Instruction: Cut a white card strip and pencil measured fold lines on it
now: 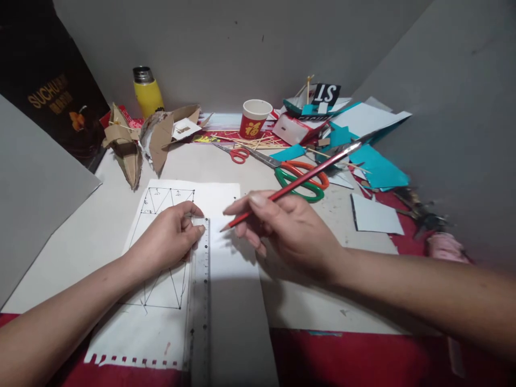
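A sheet of paper (229,301) lies on the table, its torn, notched edge toward me. Ruled lines on its left part form a rectangle with triangles at both ends. A clear plastic ruler (200,301) runs lengthwise over the sheet. My left hand (171,234) is closed at the ruler's far end, thumb and forefinger at its edge, and covers part of the drawing. In my right hand (278,226) a red pencil (300,180) is held between thumb and fingers. Its tip points down-left above the paper, just right of the ruler, apparently without touching.
Behind the paper lie large scissors (302,180) and small red scissors (238,155). A red-and-white paper cup (253,121), wooden sticks (262,143), a yellow bottle (148,94) and cardboard pieces (159,137) stand farther back. Blue card scraps (381,166) and pliers (427,220) are at right.
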Motion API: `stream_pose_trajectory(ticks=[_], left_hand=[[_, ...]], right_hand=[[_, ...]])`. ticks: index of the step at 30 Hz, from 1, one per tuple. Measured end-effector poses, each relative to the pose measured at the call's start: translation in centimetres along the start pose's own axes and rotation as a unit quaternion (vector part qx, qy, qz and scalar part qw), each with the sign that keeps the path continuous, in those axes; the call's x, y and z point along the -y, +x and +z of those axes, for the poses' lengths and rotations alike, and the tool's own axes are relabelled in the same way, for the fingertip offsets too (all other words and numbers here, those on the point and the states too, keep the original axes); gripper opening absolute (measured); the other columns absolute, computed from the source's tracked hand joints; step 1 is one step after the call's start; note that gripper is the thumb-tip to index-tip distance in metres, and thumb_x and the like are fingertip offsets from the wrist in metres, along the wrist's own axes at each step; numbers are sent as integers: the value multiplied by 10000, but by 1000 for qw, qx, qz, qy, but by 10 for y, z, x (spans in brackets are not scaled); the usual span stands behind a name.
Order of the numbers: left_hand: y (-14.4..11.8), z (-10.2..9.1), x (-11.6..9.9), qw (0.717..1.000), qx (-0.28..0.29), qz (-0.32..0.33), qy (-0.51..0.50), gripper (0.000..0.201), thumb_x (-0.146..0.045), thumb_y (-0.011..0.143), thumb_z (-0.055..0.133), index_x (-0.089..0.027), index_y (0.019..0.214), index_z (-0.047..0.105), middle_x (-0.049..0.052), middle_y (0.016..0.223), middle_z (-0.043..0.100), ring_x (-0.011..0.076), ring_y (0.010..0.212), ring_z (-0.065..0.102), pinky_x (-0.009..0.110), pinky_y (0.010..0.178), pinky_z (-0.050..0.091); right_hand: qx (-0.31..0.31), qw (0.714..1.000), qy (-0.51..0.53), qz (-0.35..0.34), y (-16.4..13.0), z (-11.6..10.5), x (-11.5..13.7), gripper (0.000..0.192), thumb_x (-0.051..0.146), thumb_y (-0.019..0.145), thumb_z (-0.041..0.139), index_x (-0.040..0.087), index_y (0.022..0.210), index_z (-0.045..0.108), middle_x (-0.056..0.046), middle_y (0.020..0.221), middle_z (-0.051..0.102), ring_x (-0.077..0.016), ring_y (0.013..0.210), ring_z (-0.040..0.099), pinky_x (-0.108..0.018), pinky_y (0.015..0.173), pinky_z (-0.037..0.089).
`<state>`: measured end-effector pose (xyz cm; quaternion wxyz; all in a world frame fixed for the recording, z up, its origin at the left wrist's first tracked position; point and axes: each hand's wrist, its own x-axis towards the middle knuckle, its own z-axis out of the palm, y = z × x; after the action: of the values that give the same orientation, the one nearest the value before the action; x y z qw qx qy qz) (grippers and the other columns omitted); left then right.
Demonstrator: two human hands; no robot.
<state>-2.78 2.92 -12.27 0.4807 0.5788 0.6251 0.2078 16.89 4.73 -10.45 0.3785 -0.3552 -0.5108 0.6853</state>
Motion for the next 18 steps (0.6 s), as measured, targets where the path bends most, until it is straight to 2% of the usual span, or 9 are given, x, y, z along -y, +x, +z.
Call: stream_pose_trajectory(ticks=[5, 8, 13, 18], left_hand=[[0, -1, 1, 1000, 5, -1, -2, 112, -247, 882, 552, -221, 988, 526, -104, 428, 481, 102, 338, 458, 209, 346, 323], [0, -1, 1, 1000, -1, 1, 13, 115, -263, 888, 552, -224, 995, 535, -106, 419, 477, 101, 335, 452, 210, 350, 329], [-1, -2, -1, 1000, 0, 2, 23, 136, -291, 896, 561, -224, 1012, 542, -99, 428, 491, 97, 348, 455, 208, 360, 320], [-2, -1, -3, 1000, 1, -5, 19, 137, -295, 894, 567, -225, 1008, 542, -103, 407, 481, 98, 341, 442, 210, 362, 318]], right_hand=[[-3, 996, 35, 82, -17, -7, -21, 200, 348, 793, 723, 154, 796, 673, 14, 595, 621, -45, 425, 454, -139, 371, 352], [-3, 995, 26, 97, -19, -7, -24, 143, 258, 748, 735, 147, 803, 665, 29, 575, 607, -43, 425, 455, -138, 378, 371], [-23, 991, 29, 130, -13, -4, -32, 116, 242, 740, 689, 153, 796, 641, 31, 600, 599, -61, 445, 494, -175, 409, 451], [-6, 993, 10, 120, -8, -1, -39, 100, 224, 730, 663, 173, 792, 604, 28, 636, 593, -71, 481, 501, -189, 429, 453]])
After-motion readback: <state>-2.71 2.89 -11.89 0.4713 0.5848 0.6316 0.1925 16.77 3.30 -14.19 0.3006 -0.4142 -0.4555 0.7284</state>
